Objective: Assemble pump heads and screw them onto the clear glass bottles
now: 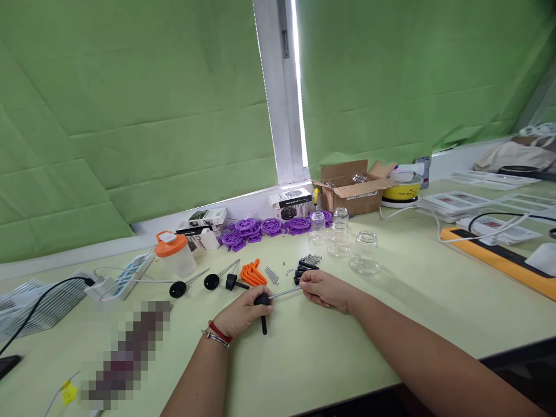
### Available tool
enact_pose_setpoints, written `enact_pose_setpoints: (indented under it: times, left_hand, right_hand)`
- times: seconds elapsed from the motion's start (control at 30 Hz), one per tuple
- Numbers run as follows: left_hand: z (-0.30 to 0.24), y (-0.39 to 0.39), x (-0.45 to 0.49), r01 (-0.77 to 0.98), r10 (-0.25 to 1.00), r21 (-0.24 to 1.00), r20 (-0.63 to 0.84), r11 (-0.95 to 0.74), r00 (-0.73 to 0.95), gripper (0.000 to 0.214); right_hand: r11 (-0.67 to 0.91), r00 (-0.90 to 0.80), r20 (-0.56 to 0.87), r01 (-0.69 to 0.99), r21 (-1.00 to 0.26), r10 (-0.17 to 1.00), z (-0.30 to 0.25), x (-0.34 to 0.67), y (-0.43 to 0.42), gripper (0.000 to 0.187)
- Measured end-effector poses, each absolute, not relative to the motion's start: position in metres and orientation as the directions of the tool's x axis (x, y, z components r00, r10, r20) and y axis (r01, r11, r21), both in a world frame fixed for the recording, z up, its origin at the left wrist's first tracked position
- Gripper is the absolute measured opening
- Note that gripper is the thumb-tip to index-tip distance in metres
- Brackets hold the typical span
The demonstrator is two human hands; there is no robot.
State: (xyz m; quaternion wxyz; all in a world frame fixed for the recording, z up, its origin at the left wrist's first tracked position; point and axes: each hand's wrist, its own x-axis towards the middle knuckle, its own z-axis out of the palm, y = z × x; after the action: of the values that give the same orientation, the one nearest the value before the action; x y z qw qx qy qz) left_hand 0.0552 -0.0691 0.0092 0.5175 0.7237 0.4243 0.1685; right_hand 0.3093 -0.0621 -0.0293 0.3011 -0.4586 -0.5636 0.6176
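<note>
Clock directions are read from the black, rounded plastic head (262,300) at the centre of the work, low in the middle of the view above the pale green tabletop (313,353). The head is dark and smooth-looking; a straight, narrow black arm (264,325) with a blunt end projects from it towards 6 o'clock, and a slim, silver-grey metal rod (284,293) runs towards a point between 2 and 3 o'clock. The left hand (245,313) is closed about the head, partly covering it. The right hand (324,288), apart from the left, pinches the rod's far end between thumb and fingers, which hide the tip. Around the piece: bent orange plastic handles (253,272) towards 11 o'clock; thin silver metal screws (271,274) near 12 to 1; short black cylindrical parts (306,269) and coiled metal springs (311,259) at 2, just beyond the right hand; clear, round-bodied jars (365,253) farther out at 2; two black discs with metal rods (211,282) between 9 and 10.
</note>
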Motion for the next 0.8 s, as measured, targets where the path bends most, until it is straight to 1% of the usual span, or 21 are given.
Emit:
enact_pose_setpoints:
  times: [0.13, 0.3, 0.37, 0.47, 0.57, 0.7, 0.8]
  left_hand:
    - [0.009, -0.0696, 0.0554, 0.434, 0.786, 0.894, -0.189, -0.11, 0.588, 0.022]
    - [0.0073, -0.0696, 0.054, 0.437, 0.792, 0.893, -0.19, -0.107, 0.581, 0.023]
    - [0.0069, -0.0692, 0.0536, 0.432, 0.791, 0.896, -0.19, -0.103, 0.581, 0.024]
    - [0.0066, -0.0689, 0.0533, 0.424, 0.79, 0.901, -0.192, -0.094, 0.583, 0.024]
    - [0.0069, -0.0694, 0.0535, 0.424, 0.791, 0.9, -0.19, -0.096, 0.581, 0.023]
    - [0.008, -0.0706, 0.0544, 0.429, 0.797, 0.898, -0.187, -0.098, 0.575, 0.022]
    - [0.0081, -0.0709, 0.0545, 0.429, 0.795, 0.897, -0.184, -0.105, 0.578, 0.022]
  right_hand:
    - [-0.178, -0.383, -0.235, 0.178, -0.968, 0.893, -0.0298, 0.3081, -0.0622, 0.03]
    - [-0.182, -0.371, -0.244, 0.195, -0.964, 0.896, -0.0273, 0.3074, -0.0628, 0.032]
    - [-0.188, -0.368, -0.243, 0.18, -0.966, 0.898, -0.0269, 0.3083, -0.0627, 0.031]
    - [-0.177, -0.398, -0.215, 0.131, -0.975, 0.892, -0.0269, 0.311, -0.063, 0.023]
    - [-0.159, -0.428, -0.185, 0.097, -0.983, 0.885, -0.0263, 0.3129, -0.0645, 0.023]
    - [-0.173, -0.417, -0.206, 0.116, -0.978, 0.885, -0.0252, 0.3118, -0.0661, 0.017]
    - [-0.181, -0.404, -0.218, 0.127, -0.975, 0.888, -0.0249, 0.31, -0.0662, 0.016]
